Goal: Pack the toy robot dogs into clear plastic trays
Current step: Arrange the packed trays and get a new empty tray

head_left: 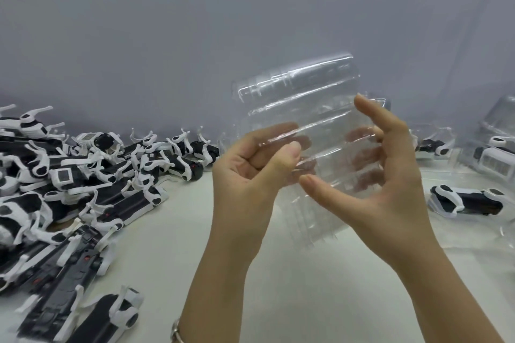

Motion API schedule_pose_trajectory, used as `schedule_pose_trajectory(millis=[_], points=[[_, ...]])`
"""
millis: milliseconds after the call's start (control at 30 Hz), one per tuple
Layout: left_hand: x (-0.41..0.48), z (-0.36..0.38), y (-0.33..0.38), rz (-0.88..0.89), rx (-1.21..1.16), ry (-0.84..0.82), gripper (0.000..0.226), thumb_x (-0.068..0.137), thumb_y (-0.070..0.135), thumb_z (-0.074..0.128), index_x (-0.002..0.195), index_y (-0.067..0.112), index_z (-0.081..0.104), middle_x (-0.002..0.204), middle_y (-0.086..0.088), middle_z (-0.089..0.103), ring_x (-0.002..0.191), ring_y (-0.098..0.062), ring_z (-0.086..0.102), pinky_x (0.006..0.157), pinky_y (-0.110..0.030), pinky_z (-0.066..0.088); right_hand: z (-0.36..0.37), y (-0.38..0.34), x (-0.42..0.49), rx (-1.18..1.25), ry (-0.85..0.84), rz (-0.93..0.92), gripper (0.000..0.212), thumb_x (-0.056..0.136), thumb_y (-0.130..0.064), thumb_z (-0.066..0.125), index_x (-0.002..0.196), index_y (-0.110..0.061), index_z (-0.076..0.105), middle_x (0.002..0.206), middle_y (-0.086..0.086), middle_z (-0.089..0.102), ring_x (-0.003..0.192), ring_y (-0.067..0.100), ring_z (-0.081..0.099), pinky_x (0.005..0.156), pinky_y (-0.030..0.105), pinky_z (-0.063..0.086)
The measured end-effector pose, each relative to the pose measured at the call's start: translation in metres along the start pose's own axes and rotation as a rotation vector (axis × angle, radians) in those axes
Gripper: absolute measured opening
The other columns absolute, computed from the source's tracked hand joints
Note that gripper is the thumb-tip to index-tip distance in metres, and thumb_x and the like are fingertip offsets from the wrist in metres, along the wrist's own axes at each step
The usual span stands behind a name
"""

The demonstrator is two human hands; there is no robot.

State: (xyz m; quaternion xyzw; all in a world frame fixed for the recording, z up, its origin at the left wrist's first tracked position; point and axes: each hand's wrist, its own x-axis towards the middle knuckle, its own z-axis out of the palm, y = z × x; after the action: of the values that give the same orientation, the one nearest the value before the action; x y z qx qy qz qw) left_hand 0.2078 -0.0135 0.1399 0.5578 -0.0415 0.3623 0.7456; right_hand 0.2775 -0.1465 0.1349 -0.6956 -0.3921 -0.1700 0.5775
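A clear plastic tray (303, 97) is held upright in mid-air above the table, in the centre of the head view. My left hand (250, 172) pinches its left edge between thumb and fingers. My right hand (387, 175) grips its right side, thumb in front and fingers behind, seen through the plastic. The tray looks like more than one nested layer; I cannot tell how many. A big heap of black-and-white toy robot dogs (69, 184) covers the table's left side. One toy dog (468, 202) lies at the right in a clear tray.
More clear trays with dogs in them (490, 156) stand at the far right. A grey backdrop (195, 22) rises behind the white table (172, 245). A watch band (176, 330) shows on my left wrist.
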Motion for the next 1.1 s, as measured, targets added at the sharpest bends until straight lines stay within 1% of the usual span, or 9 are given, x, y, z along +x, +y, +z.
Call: schedule_pose_trajectory(millis=[233,400,567,667,767,867,900,1000,1100], points=[[0.005,-0.005,-0.004,0.023,0.015,0.088,0.021,0.072,0.007,0.075,0.086,0.023,0.078,0.084,-0.005,0.076,0.069,-0.018,0.073,0.064,-0.028,0.058,0.0,0.003,0.004,0.164,-0.012,0.009,0.074,0.065,-0.049,0.084,0.127,-0.062,0.044,0.104,-0.023,0.054,0.082,0.004,0.055,0.067,0.019,0.05],[0.006,-0.007,-0.011,0.064,0.005,0.132,0.021,0.072,0.005,0.073,0.082,0.022,0.077,0.082,-0.005,0.076,0.068,-0.017,0.072,0.062,-0.027,0.058,-0.011,0.007,0.011,0.227,0.144,-0.005,0.074,0.068,-0.032,0.084,0.125,-0.061,0.044,0.102,-0.012,0.061,0.076,0.003,0.055,0.065,0.014,0.047],[0.016,-0.032,0.001,0.195,-0.052,0.258,0.02,0.074,0.004,0.072,0.09,0.016,0.068,0.077,0.004,0.074,0.062,-0.007,0.068,0.056,-0.018,0.054,-0.039,0.019,0.021,0.166,0.334,-0.026,0.073,0.076,-0.024,0.083,0.133,-0.043,0.042,0.102,-0.016,0.058,0.074,0.001,0.052,0.063,0.011,0.044],[0.021,-0.066,0.017,0.258,-0.096,0.399,0.013,0.077,0.01,0.066,0.084,0.02,0.072,0.076,0.007,0.073,0.065,-0.003,0.067,0.062,-0.018,0.055,-0.048,0.026,0.016,-0.086,0.066,-0.038,0.077,0.071,-0.028,0.085,0.131,-0.052,0.042,0.1,-0.022,0.058,0.075,0.006,0.055,0.065,0.012,0.042],[0.021,-0.095,0.026,0.261,-0.125,0.574,0.023,0.076,0.02,0.068,0.099,0.018,0.066,0.086,0.009,0.073,0.086,-0.006,0.069,0.099,-0.043,0.052,-0.036,0.034,-0.001,-0.407,-0.358,-0.076,0.083,0.068,-0.028,0.088,0.129,-0.056,0.04,0.095,-0.028,0.055,0.087,-0.008,0.051,0.075,0.006,0.036],[0.02,-0.106,0.03,0.184,-0.184,0.652,0.05,0.076,0.029,0.069,0.121,0.009,0.063,0.111,0.003,0.07,0.112,-0.018,0.066,0.104,-0.061,0.042,-0.022,0.039,-0.011,-0.637,-0.723,-0.075,0.075,0.078,-0.042,0.078,0.134,-0.062,0.033,0.101,-0.035,0.045,0.098,-0.013,0.043,0.085,0.011,0.031],[0.022,-0.107,0.032,0.18,-0.212,0.661,0.045,0.077,0.029,0.069,0.118,0.01,0.067,0.112,0.002,0.07,0.113,-0.019,0.066,0.103,-0.057,0.044,-0.021,0.043,-0.013,-0.685,-0.81,-0.074,0.073,0.08,-0.048,0.075,0.137,-0.061,0.031,0.105,-0.034,0.044,0.101,-0.013,0.041,0.087,0.013,0.029],[0.033,-0.099,0.034,0.207,-0.422,0.607,0.014,0.076,0.016,0.066,0.071,0.019,0.079,0.083,0.008,0.074,0.083,-0.004,0.071,0.094,-0.029,0.053,-0.02,0.053,-0.017,-0.669,-1.003,-0.008,0.069,0.078,-0.062,0.068,0.135,-0.064,0.031,0.112,-0.035,0.043,0.096,-0.026,0.032,0.088,0.011,0.023],[0.046,-0.071,0.031,0.137,-0.582,0.499,0.019,0.074,0.012,0.063,0.062,0.019,0.076,0.074,0.008,0.073,0.069,-0.001,0.069,0.086,-0.021,0.054,-0.016,0.043,-0.012,-0.289,-0.783,0.14,0.076,0.063,-0.076,0.07,0.127,-0.076,0.027,0.129,-0.042,0.038,0.119,-0.019,0.037,0.101,0.015,0.033]])
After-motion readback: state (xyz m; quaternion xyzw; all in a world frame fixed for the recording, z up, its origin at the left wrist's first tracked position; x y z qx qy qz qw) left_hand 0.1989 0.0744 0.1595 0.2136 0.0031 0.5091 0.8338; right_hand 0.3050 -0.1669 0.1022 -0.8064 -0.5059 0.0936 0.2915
